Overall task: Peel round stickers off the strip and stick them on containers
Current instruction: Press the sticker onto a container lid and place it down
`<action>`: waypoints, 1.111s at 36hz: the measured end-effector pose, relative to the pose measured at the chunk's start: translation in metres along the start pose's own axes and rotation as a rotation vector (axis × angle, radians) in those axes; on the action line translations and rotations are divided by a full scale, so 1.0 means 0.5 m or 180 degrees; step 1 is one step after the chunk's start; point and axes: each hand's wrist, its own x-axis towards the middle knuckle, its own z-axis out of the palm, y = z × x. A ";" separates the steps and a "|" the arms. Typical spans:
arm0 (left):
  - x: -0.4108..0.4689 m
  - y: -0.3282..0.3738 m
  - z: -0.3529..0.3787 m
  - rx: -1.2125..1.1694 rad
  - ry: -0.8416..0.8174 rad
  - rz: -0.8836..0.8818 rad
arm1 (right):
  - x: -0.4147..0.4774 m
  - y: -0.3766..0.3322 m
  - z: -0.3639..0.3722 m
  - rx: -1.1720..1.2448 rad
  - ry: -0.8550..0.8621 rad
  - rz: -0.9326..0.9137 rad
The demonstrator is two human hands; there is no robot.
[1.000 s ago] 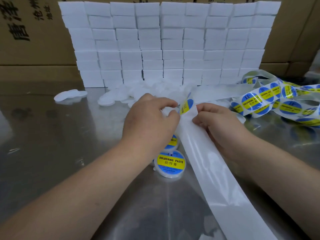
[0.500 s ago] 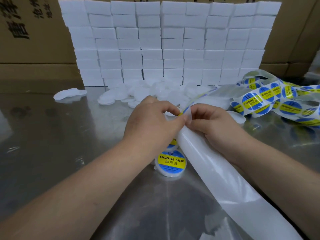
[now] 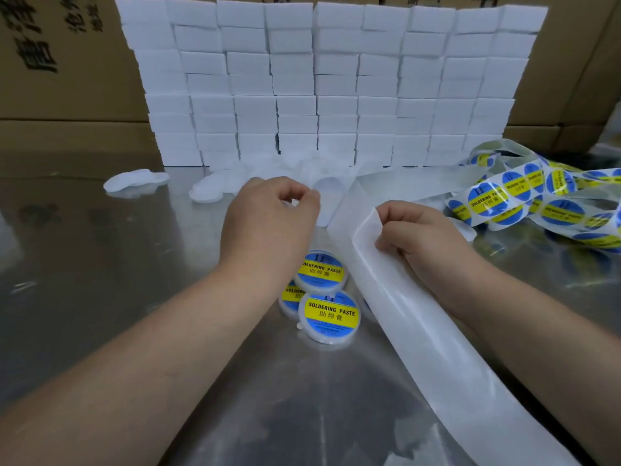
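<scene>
Now, on the head view, my left hand (image 3: 268, 227) pinches a pale round sticker (image 3: 324, 205), I think seen from its back. My right hand (image 3: 424, 237) grips the strip (image 3: 420, 324) by its edge. The sticker looks thin, floppy and tacky, so I hold only its rim. Labelled containers (image 3: 329, 316) lie just below, and the table (image 3: 100, 297) on the left gives room.

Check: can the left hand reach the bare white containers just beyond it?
Probably yes: the left hand hovers beside the bare white containers, nothing between them, though its curled fingers may hold something.
</scene>
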 end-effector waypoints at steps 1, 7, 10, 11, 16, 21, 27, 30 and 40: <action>-0.004 0.003 0.000 0.0167 -0.0030 0.0130 | 0.005 0.000 0.002 0.0076 0.0070 0.0061; -0.039 0.022 0.001 0.0824 -0.0366 0.1415 | 0.020 -0.005 0.006 0.0551 0.0178 0.0759; -0.044 0.025 0.000 0.0976 -0.0465 0.1969 | 0.015 -0.006 -0.002 0.0463 0.0320 0.0805; -0.044 0.024 -0.001 0.1002 -0.0513 0.2091 | 0.017 -0.006 -0.003 0.0382 0.0360 0.0816; -0.046 0.025 0.001 0.0980 -0.0445 0.1890 | 0.021 0.001 -0.007 0.0023 0.0632 0.0699; -0.035 0.021 -0.006 0.0422 -0.0052 0.1026 | 0.023 0.010 -0.011 0.0165 0.0822 0.0640; -0.024 0.011 -0.008 0.0572 0.0061 0.0741 | 0.024 0.018 -0.014 -0.1017 0.1256 -0.0201; -0.022 0.006 -0.008 0.0644 0.0054 0.0677 | 0.018 0.007 -0.012 -0.1092 0.1181 -0.0515; -0.016 0.000 -0.009 0.0904 0.0030 0.0683 | -0.003 -0.013 0.004 -0.0210 0.0607 -0.0300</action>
